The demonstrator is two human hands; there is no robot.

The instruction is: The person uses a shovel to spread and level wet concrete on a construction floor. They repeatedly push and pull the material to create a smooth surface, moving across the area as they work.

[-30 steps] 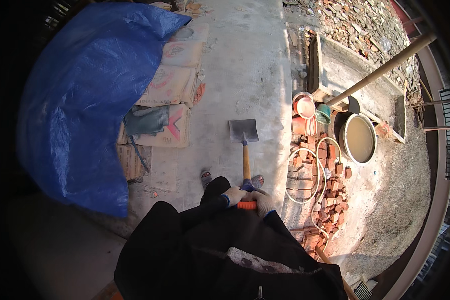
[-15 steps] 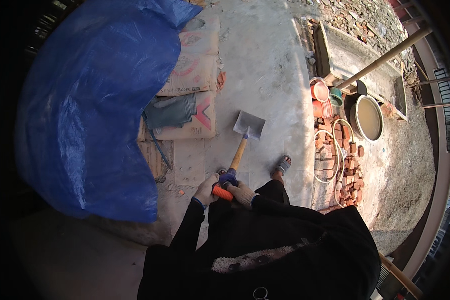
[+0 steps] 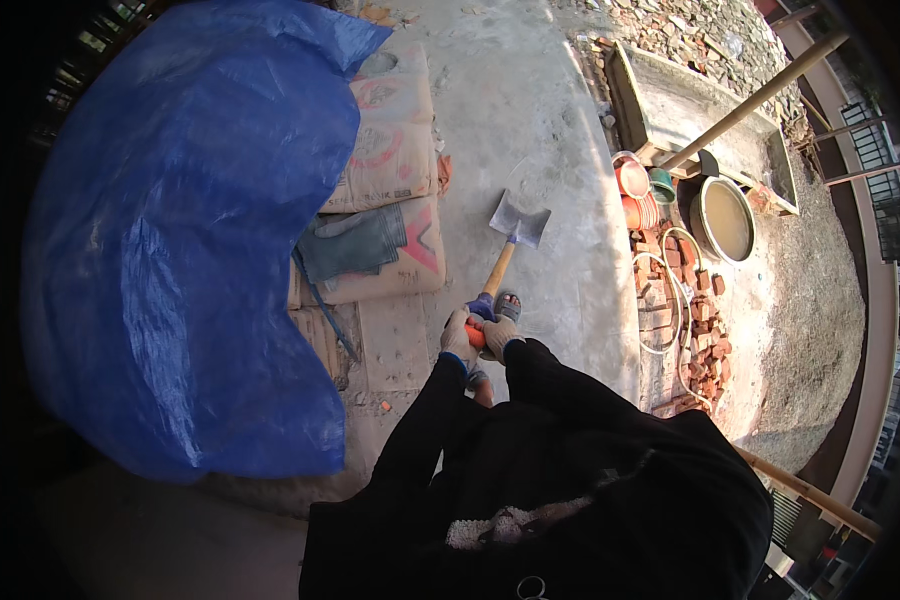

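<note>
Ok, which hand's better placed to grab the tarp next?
Left, I'd judge. The left hand is nearer the tarp; the right hand is on the far side. Both grip the shovel, so left would need freeing.

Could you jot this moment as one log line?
left hand: gloved, gripping shovel; right hand: gloved, gripping shovel; left side: blue tarp, sacks; right side: bricks, round tub

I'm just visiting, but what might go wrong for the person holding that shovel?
Toes: the open sandal is close beside the shovel held in the gloved left hand and right hand, so a slip might knock the foot.

Tripping: off to the right, a pale hose loops over loose bricks, which could catch a foot if someone stepped there.
</note>
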